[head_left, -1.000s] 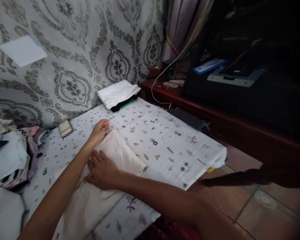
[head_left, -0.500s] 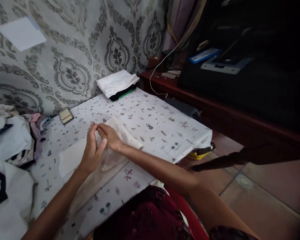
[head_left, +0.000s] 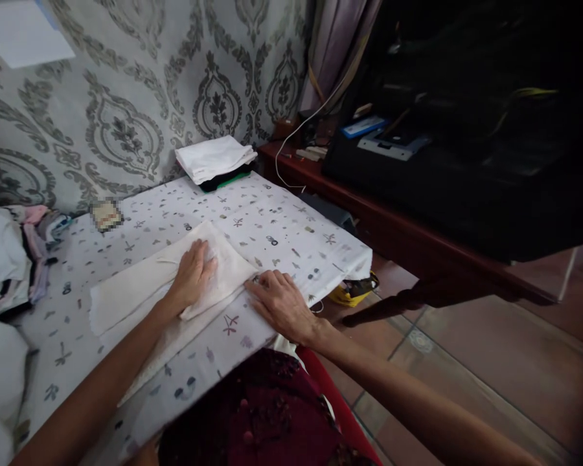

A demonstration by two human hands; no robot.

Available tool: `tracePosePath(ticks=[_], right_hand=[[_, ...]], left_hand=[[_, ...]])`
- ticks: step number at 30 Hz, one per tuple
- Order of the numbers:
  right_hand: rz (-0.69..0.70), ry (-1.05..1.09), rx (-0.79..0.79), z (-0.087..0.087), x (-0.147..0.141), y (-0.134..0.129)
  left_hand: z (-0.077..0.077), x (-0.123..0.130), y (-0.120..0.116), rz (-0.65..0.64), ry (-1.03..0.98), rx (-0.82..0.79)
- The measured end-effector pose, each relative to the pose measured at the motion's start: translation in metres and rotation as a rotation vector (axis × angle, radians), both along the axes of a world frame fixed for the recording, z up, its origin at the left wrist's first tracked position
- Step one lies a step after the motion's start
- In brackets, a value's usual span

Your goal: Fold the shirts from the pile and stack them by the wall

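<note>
A cream cloth garment (head_left: pixel 136 288) lies on the printed white table cover (head_left: pixel 291 226), with its right end folded over into a smooth flap. My left hand (head_left: pixel 194 275) rests flat on that folded part, fingers stretched forward. At the garment's right corner is my right hand (head_left: pixel 282 304), palm down, its fingers slightly bent and spread over the edge of the cloth and the table cover. Neither hand grips the fabric visibly. The undersides of the right fingers are hidden.
A folded white stack (head_left: pixel 216 158) with dark and green cloth beneath sits at the back. Piled clothes (head_left: pixel 10 252) lie on the left, near a small blurred packet (head_left: pixel 105 215). A dark red wooden table (head_left: pixel 398 239) stands on the right with a white cable (head_left: pixel 284 145).
My hands were together above the garment; now they are apart. The left presses flat on the folded cloth, and the right has moved to the right corner. The view has shifted slightly right.
</note>
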State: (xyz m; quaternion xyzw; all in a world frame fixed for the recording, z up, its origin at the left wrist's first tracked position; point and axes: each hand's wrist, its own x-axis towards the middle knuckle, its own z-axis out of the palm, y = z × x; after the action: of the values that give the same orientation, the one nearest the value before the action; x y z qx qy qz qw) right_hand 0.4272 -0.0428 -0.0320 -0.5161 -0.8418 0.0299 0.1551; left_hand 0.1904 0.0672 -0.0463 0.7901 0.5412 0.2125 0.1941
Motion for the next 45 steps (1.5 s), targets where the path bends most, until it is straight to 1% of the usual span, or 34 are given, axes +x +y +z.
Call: tracePosePath(ticks=[3,6,10,14,18,21,24,26,29,31,32,34,36,38,40,43,45], right_hand=[[-0.050,-0.057,-0.030,0.008,-0.010,0.007],[-0.097,-0.088,-0.039,0.011,-0.016,0.011],[-0.202,-0.131,-0.041,0.011,-0.014,0.010],[-0.235,-0.154,-0.040,0.010,-0.009,0.009],[-0.226,-0.160,-0.027,0.006,-0.003,0.007],[-0.183,-0.136,0.009,0.005,0.006,0.006],[-0.134,-0.070,0.034,0.008,0.014,0.009],[-0.121,0.006,0.070,0.015,0.011,0.015],[-0.054,0.086,0.136,0.024,-0.016,0.027],[0.011,0.069,0.158,0.025,-0.040,0.036],[0.036,0.047,0.159,0.022,-0.051,0.040],[0.072,0.006,0.149,0.012,-0.067,0.045],[0.091,-0.010,0.138,-0.001,-0.075,0.047],[0.089,-0.002,0.140,-0.012,-0.075,0.045],[0.083,0.015,0.149,-0.018,-0.074,0.043],[0.088,0.026,0.161,-0.020,-0.073,0.041],[0.097,0.032,0.161,-0.018,-0.074,0.040]], left_hand=[[0.002,0.001,-0.003,-0.002,0.016,0.041],[0.001,0.004,-0.007,-0.003,0.070,0.082],[-0.002,0.006,-0.011,-0.031,0.157,0.126],[-0.004,0.006,-0.012,-0.044,0.194,0.146],[-0.002,0.006,-0.011,-0.034,0.203,0.140],[0.001,0.008,-0.012,-0.028,0.232,0.093],[0.002,0.010,-0.014,-0.030,0.247,0.044],[0.003,0.010,-0.015,-0.025,0.237,0.039],[0.012,0.008,-0.013,-0.024,0.228,0.052],[0.026,0.005,-0.006,-0.039,0.243,0.062],[0.034,0.004,-0.001,-0.049,0.260,0.069],[0.048,0.005,0.014,-0.072,0.296,0.096],[0.055,0.009,0.030,-0.119,0.312,0.106],[0.053,0.013,0.046,-0.187,0.321,0.040],[0.043,0.017,0.058,-0.241,0.343,-0.068],[0.026,0.019,0.069,-0.272,0.346,-0.147],[0.020,0.017,0.075,-0.277,0.280,-0.165]])
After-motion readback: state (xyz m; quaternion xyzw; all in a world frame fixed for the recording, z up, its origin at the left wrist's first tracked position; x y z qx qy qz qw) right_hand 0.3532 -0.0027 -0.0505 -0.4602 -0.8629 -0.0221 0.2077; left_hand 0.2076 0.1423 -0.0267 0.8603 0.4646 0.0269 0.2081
